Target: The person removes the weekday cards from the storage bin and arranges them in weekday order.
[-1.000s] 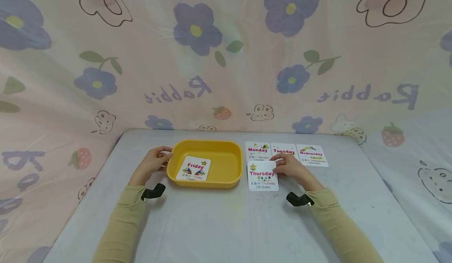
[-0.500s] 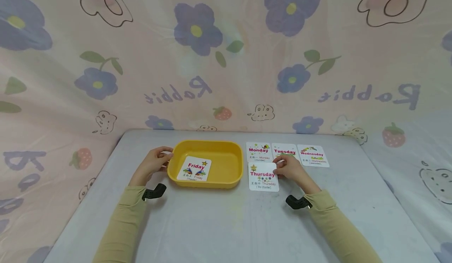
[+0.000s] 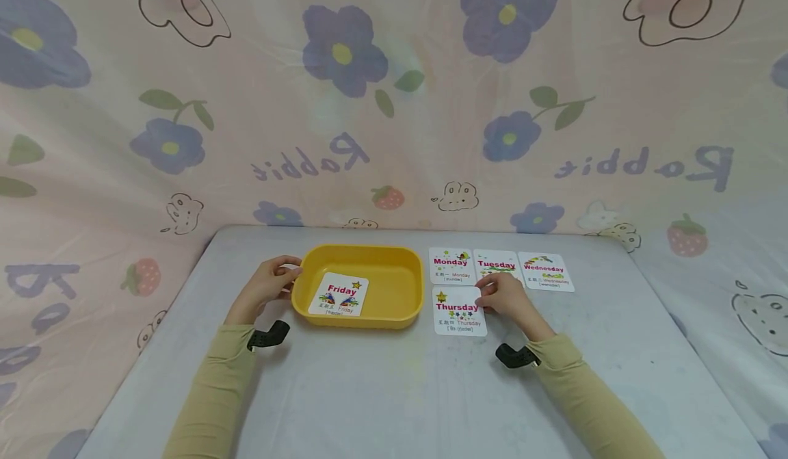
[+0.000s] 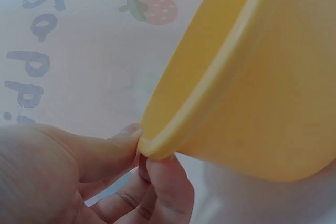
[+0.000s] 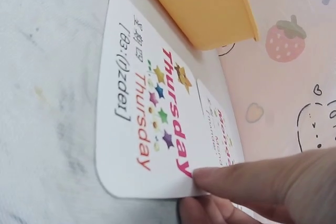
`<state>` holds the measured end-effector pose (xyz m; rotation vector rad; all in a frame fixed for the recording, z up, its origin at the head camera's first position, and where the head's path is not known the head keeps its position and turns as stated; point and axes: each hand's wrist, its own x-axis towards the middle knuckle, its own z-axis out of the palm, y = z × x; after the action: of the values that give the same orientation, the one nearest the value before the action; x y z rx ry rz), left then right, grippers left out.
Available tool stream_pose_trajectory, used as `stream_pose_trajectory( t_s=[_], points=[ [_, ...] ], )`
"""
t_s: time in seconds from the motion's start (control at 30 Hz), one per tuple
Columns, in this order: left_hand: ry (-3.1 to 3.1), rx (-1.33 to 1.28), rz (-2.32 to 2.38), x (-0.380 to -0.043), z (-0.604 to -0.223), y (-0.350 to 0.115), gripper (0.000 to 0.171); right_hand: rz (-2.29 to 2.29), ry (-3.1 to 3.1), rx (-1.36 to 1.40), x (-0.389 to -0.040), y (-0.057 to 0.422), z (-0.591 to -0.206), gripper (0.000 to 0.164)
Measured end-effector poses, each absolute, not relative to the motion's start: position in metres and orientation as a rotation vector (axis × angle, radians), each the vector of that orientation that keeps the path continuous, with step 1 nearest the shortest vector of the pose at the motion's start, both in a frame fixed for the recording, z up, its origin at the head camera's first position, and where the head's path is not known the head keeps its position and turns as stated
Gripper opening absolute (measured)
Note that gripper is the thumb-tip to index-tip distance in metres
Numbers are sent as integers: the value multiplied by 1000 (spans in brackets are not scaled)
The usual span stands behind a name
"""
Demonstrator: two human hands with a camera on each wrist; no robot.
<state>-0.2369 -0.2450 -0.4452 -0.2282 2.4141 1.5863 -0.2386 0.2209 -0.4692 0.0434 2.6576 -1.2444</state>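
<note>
One yellow, rounded-rectangular plastic tray [image 3: 394, 288] is counted on one whitish counter [image 3: 369, 390]. Four white, round-cornered square cards [image 3: 458, 325] are counted towards the tray's three o'clock, and a fifth card [image 3: 338, 296] within it. One left hand [image 3: 266, 286] is seen at nine o'clock, one right hand [image 3: 507, 298] at three; two black wrist-worn devices [image 3: 269, 335] and two khaki fabric sleeves [image 3: 212, 390] at eight and four.

Your left wrist view is the dimmest of 3, with soft shadow beneath the yellow tray [image 4: 257, 114]; your head view looks evenly lit.
</note>
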Motion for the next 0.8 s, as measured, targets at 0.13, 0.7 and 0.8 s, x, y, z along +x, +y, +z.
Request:
stream_pose_trajectory(
  t_s=[0.13, 0.7, 0.8],
  points=[
    [2411, -242, 1590, -236, -445, -245, 37, -1247, 2660, 51, -239, 220, -469, 31],
    [2429, -215, 1577, -235, -444, -245, 36, -1237, 2609, 79, -243, 223, -467, 31],
    [2432, -209, 1573, -235, -443, -245, 37, -1241, 2594, 79, -246, 224, -467, 31]
  ],
)
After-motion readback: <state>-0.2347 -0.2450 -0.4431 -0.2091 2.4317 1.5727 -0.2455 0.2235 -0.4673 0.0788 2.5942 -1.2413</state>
